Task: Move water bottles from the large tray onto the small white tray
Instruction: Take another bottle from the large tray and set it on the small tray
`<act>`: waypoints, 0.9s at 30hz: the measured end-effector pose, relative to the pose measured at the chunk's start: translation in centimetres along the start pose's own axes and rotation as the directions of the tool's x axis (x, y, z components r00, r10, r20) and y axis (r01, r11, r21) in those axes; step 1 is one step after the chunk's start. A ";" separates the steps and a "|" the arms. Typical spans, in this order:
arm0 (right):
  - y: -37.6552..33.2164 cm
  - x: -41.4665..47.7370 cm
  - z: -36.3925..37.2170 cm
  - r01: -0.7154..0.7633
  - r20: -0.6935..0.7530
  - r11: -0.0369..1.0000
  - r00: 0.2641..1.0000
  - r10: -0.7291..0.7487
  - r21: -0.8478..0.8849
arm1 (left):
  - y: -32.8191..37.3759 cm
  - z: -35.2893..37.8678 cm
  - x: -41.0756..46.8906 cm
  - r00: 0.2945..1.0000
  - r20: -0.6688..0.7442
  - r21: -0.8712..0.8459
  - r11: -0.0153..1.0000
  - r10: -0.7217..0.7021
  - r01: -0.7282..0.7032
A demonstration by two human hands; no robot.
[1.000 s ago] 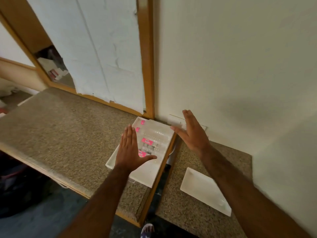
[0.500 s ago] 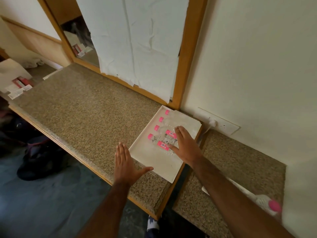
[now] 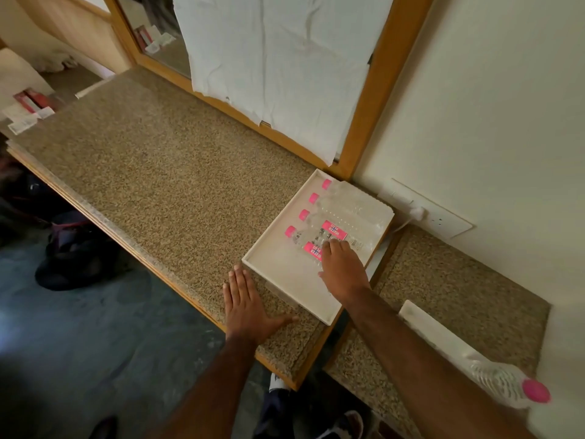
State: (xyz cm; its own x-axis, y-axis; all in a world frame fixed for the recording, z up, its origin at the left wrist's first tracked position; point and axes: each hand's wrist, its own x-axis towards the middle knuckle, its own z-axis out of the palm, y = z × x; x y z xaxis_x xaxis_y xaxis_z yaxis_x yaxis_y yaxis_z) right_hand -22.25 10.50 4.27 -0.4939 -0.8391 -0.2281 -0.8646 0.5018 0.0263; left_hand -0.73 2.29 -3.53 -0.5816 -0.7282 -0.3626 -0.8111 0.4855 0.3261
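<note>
Head view. Much was hidden or cut off: our right forearm (image 3: pixel 421 353) crossed the small white tray (image 3: pixel 433 331) at lower right of the frame, so only its far left corner and part of one long edge showed. One water bottle (image 3: pixel 506 383) with a pink cap (image 3: pixel 535 390) lay on that tray at the lower right edge, its body partly covered by the forearm and blurred. The clear bottle bodies in the large tray (image 3: pixel 278 267), right of centre, merged with the pale tray floor and were hard to separate; four pink caps (image 3: pixel 304 214) in a row along its left side let us count four bottles lying flat.

Our right hand (image 3: pixel 343 269) lay palm down over the nearest bottle (image 3: pixel 311 248) in the large tray, fingers (image 3: pixel 332 245) slightly curled and touching its label; whether they had closed round the bottle we could not tell. Our left hand (image 3: pixel 245 307) rested flat on the speckled counter (image 3: pixel 152 172) just beside the tray's near corner, fingers straight and together, thumb spread wide, holding nothing.

The pink labels (image 3: pixel 334 230) bore white lettering, seen upside down; we read "WATER" on one, the rest being too small. White paper (image 3: pixel 272 58) covered most of the wood-framed window at top centre.
</note>
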 end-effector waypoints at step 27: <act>-1.3 1.3 -5.9 -0.208 0.028 0.910 0.977 0.212 0.360 | 0.5 -2.3 -0.3 1.000 -0.002 -0.089 0.996 -0.010 0.010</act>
State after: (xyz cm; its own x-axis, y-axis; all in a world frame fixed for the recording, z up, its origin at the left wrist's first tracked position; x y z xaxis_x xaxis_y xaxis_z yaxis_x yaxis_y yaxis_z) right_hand -22.29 7.51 9.71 -0.6632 -0.7074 -0.2447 -0.6505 0.7064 -0.2789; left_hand -0.84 1.63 -1.25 -0.5732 -0.7339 -0.3644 -0.8082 0.4330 0.3992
